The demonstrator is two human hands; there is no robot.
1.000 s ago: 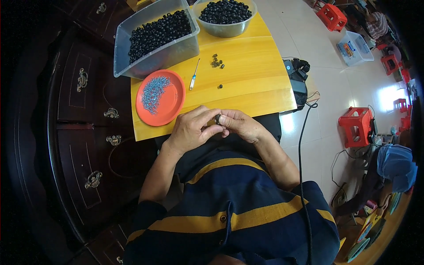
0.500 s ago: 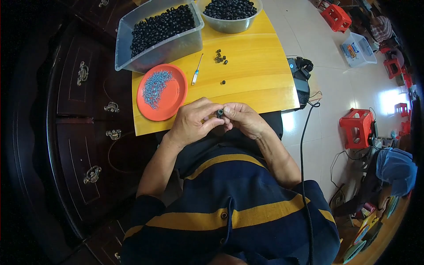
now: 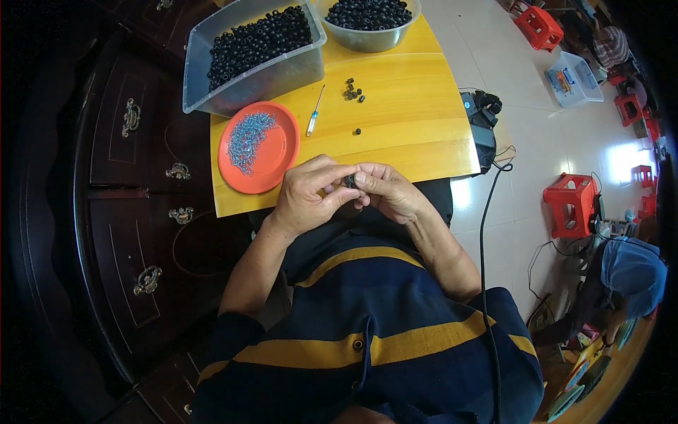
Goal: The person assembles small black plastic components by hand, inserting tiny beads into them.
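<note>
Just off the near edge of the yellow table [image 3: 417, 127], both hands meet around a small black ring-shaped part [image 3: 349, 181]. My left hand [image 3: 311, 192] pinches it between thumb and fingers. Against its other side press the thumb and fingers of my right hand [image 3: 390, 191], partly covering it. To the left sits a red plate [image 3: 281, 152] with a heap of small silvery metal pieces [image 3: 247, 143]. A thin screwdriver [image 3: 313, 121] with a clear-and-blue handle lies beside the plate. Several loose black parts [image 3: 352, 91] are scattered farther back, with a single black part [image 3: 358, 131] nearer.
A clear bin [image 3: 272, 85] and a round tub [image 3: 371, 42], both full of black parts, stand at the far side. Dark drawers [image 3: 134, 233] flank the left. A black cable [image 3: 486, 233] hangs down on the right. Red stools [image 3: 569, 205] and a person in blue [image 3: 632, 272] are farther right.
My right thumb has shifted over the black part, which now shows less of its round opening. The table items have stayed put.
</note>
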